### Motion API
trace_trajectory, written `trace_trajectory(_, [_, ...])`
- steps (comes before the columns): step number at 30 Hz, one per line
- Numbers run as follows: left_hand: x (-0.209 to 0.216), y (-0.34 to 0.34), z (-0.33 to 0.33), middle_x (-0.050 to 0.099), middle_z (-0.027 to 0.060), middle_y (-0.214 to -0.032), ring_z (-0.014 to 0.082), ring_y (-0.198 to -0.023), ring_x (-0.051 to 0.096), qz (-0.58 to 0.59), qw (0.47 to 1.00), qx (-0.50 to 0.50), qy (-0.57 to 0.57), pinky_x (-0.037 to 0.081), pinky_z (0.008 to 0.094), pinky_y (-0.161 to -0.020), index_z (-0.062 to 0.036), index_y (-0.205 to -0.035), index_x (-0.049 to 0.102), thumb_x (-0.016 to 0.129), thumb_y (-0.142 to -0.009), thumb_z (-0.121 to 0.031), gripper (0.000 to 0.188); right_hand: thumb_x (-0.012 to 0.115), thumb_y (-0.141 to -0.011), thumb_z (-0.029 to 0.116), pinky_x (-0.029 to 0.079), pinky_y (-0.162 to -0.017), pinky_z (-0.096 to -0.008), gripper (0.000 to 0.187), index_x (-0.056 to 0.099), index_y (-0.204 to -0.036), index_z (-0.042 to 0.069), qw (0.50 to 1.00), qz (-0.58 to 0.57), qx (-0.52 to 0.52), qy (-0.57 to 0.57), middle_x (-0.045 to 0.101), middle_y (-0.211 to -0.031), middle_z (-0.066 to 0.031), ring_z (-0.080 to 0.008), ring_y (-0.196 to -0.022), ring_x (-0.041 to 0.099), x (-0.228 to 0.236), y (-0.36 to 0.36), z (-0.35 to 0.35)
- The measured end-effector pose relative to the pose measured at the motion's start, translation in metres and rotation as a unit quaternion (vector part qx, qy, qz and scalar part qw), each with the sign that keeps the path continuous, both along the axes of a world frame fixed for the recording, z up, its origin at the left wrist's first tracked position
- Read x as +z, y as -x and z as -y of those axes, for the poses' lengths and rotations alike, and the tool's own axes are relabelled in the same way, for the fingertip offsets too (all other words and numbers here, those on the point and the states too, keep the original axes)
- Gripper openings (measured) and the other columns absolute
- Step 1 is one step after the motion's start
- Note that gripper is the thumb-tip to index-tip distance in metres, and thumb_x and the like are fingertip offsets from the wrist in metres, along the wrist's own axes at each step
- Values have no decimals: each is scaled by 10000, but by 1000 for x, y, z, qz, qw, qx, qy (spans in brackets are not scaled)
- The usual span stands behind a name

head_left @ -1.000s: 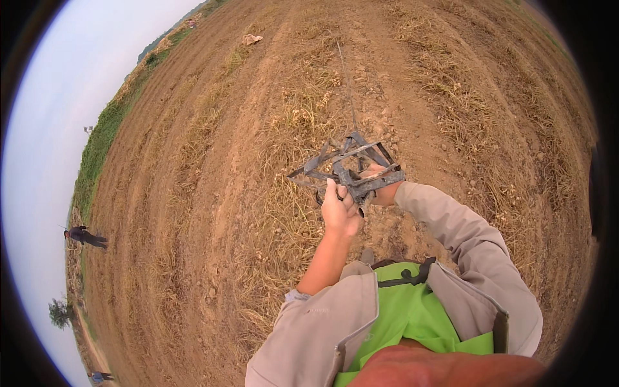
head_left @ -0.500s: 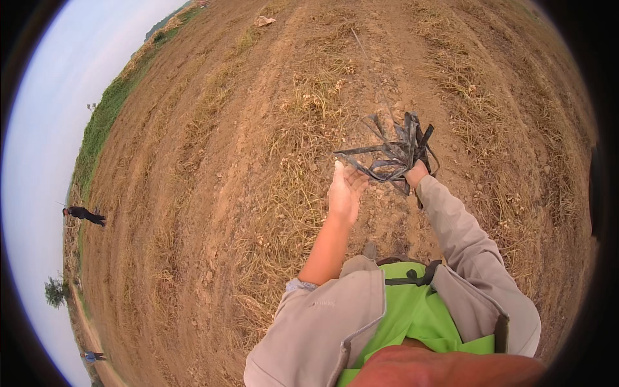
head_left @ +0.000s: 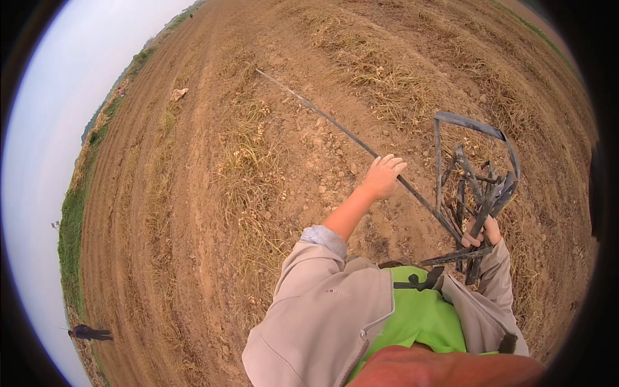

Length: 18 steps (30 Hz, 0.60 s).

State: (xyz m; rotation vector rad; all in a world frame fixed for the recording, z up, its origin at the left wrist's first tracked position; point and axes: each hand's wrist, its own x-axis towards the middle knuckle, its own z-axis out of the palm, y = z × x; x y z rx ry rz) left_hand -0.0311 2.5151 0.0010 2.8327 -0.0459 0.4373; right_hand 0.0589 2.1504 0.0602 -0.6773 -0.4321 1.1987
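Observation:
A loose bundle of flat black drip tape (head_left: 480,187), folded into several loops, is bunched in my right hand (head_left: 482,232) at the right of my body. My right fingers are closed round it. From the bundle a single taut strip (head_left: 322,115) runs up and to the left across the soil. Midway along that strip, in front of my chest, my left hand (head_left: 385,175) has its fingers bent over the tape. The underside of the left hand's grip is hidden. One big loop stands out above the bundle.
Dry pulled plants (head_left: 248,161) lie in rows on the brown, cloddy soil. A pale crumpled sack-like thing (head_left: 179,94) lies farther off at the upper left. Another person (head_left: 90,333) in dark clothes stands at the far left, near the green field edge (head_left: 72,238).
My right hand has drawn the bundle right and back toward my body. My left hand, open beside the bundle before, now lies over the stretched strip. The view has turned to the right.

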Motion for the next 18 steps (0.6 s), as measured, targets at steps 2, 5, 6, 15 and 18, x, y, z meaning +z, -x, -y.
trace_trajectory(2, [-4,-18,4,578,104,-1249,292,-1287,447,-117,992,-51,18,323,490,-1095,-84,-1231,578,638,-828,-285,454,404,-1031,420,407,-535,-401,484,487,-677,102,996,-72,-54,16,406,-500,-50,-214,-433,428,-1,-5,62])
trace_trajectory(5, [-6,-25,-11,599,111,-1176,278,-1243,479,-90,996,-26,-17,318,506,-1080,-78,-1142,611,617,-860,-434,454,371,-1042,418,424,-555,-433,463,555,-761,99,987,-12,-159,13,444,-532,-49,-225,-475,461,17,-8,162])
trace_trajectory(6, [-6,-25,-18,599,111,-1161,277,-1232,486,-90,996,-12,-22,320,509,-1074,-80,-1135,612,610,-862,-461,469,359,-1046,414,432,-560,-447,457,575,-795,99,981,38,-191,-22,452,-539,-45,-230,-484,468,26,-11,189])
trace_trajectory(15, [1,46,-19,634,197,-701,400,-708,623,-113,974,191,49,473,514,-665,-39,-731,624,422,-979,-459,528,641,-922,418,439,-521,-352,362,588,-815,75,894,47,-438,86,414,-542,-26,-157,-475,459,28,-98,194])
trace_trajectory(18, [7,85,2,624,225,-709,420,-708,614,-81,941,299,133,463,529,-653,-30,-732,624,381,-989,-475,569,728,-816,507,482,-679,-389,569,645,-999,-24,645,237,-607,399,624,-868,-109,-234,-760,603,-11,-142,105])
